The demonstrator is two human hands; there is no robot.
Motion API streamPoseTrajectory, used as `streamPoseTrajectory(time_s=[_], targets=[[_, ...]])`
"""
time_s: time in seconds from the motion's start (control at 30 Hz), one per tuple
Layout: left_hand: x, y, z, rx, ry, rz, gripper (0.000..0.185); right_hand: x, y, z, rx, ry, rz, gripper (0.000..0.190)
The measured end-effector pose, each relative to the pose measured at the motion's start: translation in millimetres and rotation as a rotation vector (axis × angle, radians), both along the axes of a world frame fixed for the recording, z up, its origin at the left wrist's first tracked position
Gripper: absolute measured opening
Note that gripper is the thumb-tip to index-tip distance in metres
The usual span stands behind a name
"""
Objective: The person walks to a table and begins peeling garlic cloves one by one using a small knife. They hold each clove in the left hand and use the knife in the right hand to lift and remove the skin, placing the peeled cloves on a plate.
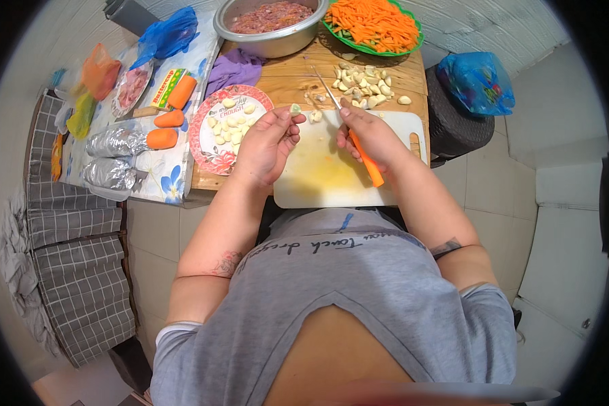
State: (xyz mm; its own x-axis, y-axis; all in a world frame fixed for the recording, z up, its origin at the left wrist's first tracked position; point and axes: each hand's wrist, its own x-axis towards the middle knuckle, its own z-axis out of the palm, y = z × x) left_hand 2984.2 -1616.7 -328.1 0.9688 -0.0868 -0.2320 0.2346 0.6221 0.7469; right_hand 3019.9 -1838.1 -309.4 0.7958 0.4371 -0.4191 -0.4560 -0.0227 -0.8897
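Between the thumb and fingers of my left hand [270, 144] is a garlic clove [295, 108] with a greenish face. My right hand [370, 133] grips a knife by its orange handle [366, 160], the narrow blade [327, 87] pointing up and away. Both hands are above a white plastic cutting board [330, 172] with a yellow stain. Peeled cloves [227, 127] lie on a pink-rimmed floral plate [200, 137], left of my left hand. Beyond the board, a heap of unpeeled-looking garlic cloves [368, 81] rests on the wooden table [279, 76], with bits of skin [317, 96] beside it.
At the back stand a metal pot [269, 43] of ground meat and a green basket [420, 43] of carrot strips. Left, a floral-covered table [155, 162] bears carrots [170, 118], foil-wrapped items [111, 142] and a Buttercup box [168, 86]. A blue bag [474, 83] sits on a dark stool [459, 132].
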Motion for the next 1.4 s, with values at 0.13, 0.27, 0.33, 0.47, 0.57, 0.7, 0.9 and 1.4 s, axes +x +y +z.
streamPoseTrajectory(time_s=[0.13, 0.27, 0.33, 0.47, 0.57, 0.7, 0.9, 1.4], targets=[[-5.1, 3.3, -0.9, -0.035, 0.009, 0.007, 0.018, -13.9, 16.2, 10.3, -0.146, -0.274, 0.101, 0.068], [-9.8, 8.5, 0.1, -0.03, -0.035, -0.015, 0.016, -25.9, 15.3, 15.4, -0.22, -0.38, 0.174, 0.068], [-14.0, 10.5, 1.6, -0.018, -0.032, -0.012, 0.016, -31.7, 15.5, 12.7, -0.188, -0.42, 0.202, 0.066], [-22.5, 0.2, 2.4, 0.009, -0.027, -0.002, 0.016, -42.7, 26.2, 2.2, -0.058, -0.557, 0.233, 0.064], [-31.7, -9.1, 1.8, 0.065, 0.007, 0.026, 0.017, -49.6, 23.6, 1.6, -0.02, -0.523, 0.206, 0.069], [-18.4, 10.1, 5.7, 0.538, -0.093, 0.207, 0.02, -43.3, -1.6, 6.5, -0.221, -0.357, 0.156, 0.076], [-0.6, 70.2, 19.1, 1.74, -0.04, 0.38, 0.021, -39.9, -47.2, -12.8, -0.688, -0.597, 0.17, 0.074], [153.0, -74.6, -17.1, 1.861, -0.193, -0.299, 0.026, -58.4, -119.5, -3.4, -0.296, -0.303, -0.191, 0.071]])
